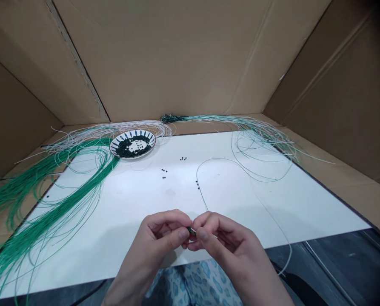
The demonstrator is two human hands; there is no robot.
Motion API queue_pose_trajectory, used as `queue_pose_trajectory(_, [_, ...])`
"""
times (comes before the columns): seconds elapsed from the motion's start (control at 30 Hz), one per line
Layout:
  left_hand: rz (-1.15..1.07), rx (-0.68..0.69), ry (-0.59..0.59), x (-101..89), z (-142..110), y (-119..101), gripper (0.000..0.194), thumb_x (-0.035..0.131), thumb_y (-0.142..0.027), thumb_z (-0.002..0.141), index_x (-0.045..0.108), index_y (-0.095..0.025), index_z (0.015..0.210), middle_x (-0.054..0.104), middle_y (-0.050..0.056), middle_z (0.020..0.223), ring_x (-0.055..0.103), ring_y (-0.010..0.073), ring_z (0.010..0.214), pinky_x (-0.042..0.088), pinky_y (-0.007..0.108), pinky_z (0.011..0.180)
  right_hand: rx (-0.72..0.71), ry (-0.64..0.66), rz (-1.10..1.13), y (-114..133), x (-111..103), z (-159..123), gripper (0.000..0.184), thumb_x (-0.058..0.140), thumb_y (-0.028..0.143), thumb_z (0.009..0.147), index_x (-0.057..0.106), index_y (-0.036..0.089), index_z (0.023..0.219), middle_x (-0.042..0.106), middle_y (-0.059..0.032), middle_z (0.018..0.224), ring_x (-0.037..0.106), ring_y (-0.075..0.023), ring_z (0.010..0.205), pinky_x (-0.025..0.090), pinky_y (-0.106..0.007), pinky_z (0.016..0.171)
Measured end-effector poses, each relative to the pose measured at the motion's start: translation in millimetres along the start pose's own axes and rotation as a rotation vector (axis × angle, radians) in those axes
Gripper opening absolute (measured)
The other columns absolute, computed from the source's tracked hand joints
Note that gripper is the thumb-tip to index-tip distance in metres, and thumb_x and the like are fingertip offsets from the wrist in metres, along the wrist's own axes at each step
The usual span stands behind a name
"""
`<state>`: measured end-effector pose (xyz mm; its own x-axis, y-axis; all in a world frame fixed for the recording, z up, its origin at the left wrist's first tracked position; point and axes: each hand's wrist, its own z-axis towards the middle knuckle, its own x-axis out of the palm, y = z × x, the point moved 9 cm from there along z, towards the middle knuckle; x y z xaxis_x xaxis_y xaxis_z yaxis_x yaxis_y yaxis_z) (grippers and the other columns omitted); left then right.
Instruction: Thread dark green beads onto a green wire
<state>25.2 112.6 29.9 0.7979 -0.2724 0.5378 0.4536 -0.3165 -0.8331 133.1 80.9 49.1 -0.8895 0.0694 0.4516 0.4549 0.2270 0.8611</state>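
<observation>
My left hand (161, 236) and my right hand (226, 240) meet above the front of the white board (138, 238), fingertips almost touching. Between them is a small dark green beaded piece (191, 230), mostly covered by fingers. The left thumb and forefinger pinch it. My right thumb and fingers are closed at its other end, where thin cord shows; exactly what they grip is partly hidden. A thin green cord (203, 197) rises from behind the hands and loops to the right. Three loose dark beads (198, 185) lie by that cord.
A striped-rim plate (113, 149) of dark green beads stands at the back left. Green cords (65, 212) spread along the left; white cords (90, 131) lie behind. Beaded strands (173, 118) rest along the back. Several loose beads (164, 171) dot the board. Cardboard walls (177, 55) surround it.
</observation>
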Motion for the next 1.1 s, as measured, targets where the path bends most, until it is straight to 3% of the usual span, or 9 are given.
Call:
queue_pose_trajectory(0.27, [-0.049,-0.090,-0.117,0.5,-6.2,1.3,0.023,0.097,-0.035,0.060,0.083,-0.019,0.068,0.071,-0.001,0.066,0.058,0.0074,0.056,0.045,0.016,0.056,-0.026,-0.001,-0.027,1.4,-0.2,-0.5,0.029,0.082,0.038,0.081,0.067,0.019,0.066,0.068,0.0001,0.077,0.069,-0.0138,0.070,0.058,-0.024,0.072])
queue_pose_trajectory(0.5, [-0.055,-0.107,-0.076,0.2,-4.6,4.0,0.023,0.096,-0.036,0.062,0.083,-0.019,0.071,0.069,-0.001,0.065,0.058,0.0073,0.057,0.044,0.016,0.055,-0.030,-0.002,-0.012,2.2,0.7,-1.0,0.028,0.083,0.037,0.081,0.068,0.019,0.065,0.066,0.0007,0.074,0.067,-0.0128,0.068,0.057,-0.023,0.071])
queue_pose_trajectory(0.83, [0.013,-0.074,-0.112,-0.1,-6.4,-1.7,0.023,0.096,-0.037,0.061,0.082,-0.021,0.070,0.069,-0.001,0.063,0.059,0.0085,0.058,0.044,0.016,0.056,-0.063,-0.025,-0.078,2.7,0.3,-1.9,0.031,0.082,0.042,0.081,0.066,0.020,0.066,0.067,0.0002,0.076,0.068,-0.0144,0.071,0.054,-0.023,0.068])
queue_pose_trajectory(1.1, [0.053,-0.093,-0.002,4.3,-3.9,0.7,0.019,0.092,-0.036,0.068,0.082,-0.020,0.072,0.068,0.001,0.063,0.058,0.0115,0.059,0.042,0.021,0.057,-0.045,0.011,-0.087,2.0,1.8,-0.6,0.031,0.085,0.043,0.077,0.070,0.020,0.063,0.066,0.0005,0.068,0.066,-0.0152,0.070,0.052,-0.025,0.068])
